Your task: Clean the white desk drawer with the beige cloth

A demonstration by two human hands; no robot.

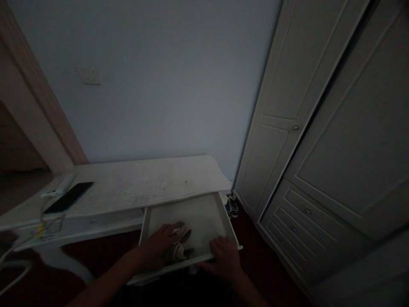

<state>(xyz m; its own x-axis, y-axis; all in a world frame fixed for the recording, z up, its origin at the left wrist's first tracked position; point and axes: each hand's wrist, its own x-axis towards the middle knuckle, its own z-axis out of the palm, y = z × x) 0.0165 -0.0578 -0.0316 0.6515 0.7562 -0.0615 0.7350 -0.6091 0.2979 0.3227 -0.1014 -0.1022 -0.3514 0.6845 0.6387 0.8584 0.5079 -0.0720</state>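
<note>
A white drawer [204,213] is pulled out from under the white table [153,175]. My left hand [161,245] reaches into its left side, fingers closed on a crumpled brown-and-white cloth [183,233]. More crumpled cloth [180,251] lies just below that, close to the drawer front; in the dim light its kind is unclear. On the right, my right hand [225,256] grips the drawer's front edge, with fingers over the inside and thumb outside. The drawer floor shows bare behind and between my hands.
A dark phone [68,198] lies on the table's left, beside a white device [57,185] with cables. White wardrobe doors [281,102] and small drawers [294,228] stand on the right. Shoes [232,207] sit on the dark red floor near the table's right end.
</note>
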